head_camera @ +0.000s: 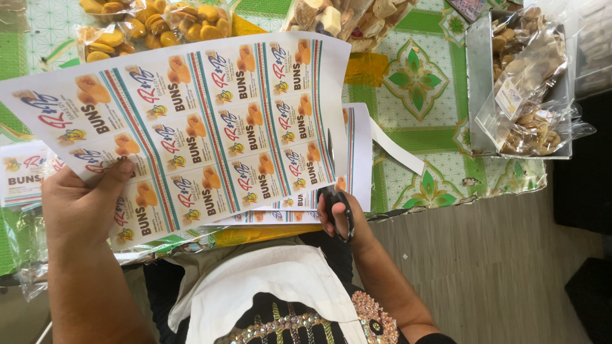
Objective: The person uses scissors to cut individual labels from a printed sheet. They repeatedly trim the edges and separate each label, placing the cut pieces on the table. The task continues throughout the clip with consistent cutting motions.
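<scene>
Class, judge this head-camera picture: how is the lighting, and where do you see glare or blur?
Head view: even daylight, soft shadows; the printed sheet of labels held by the left hand is sharp; glare on the clear plastic biscuit bags; the right hand with black-handled scissors slightly soft.

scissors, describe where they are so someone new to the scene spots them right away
Start at the big printed label sheet held over the green patterned tablecloth. At its lower right edge, the right hand grips the scissors: black handles, thin blade running up along the sheet, the only metal tool among paper and bagged snacks.
</scene>
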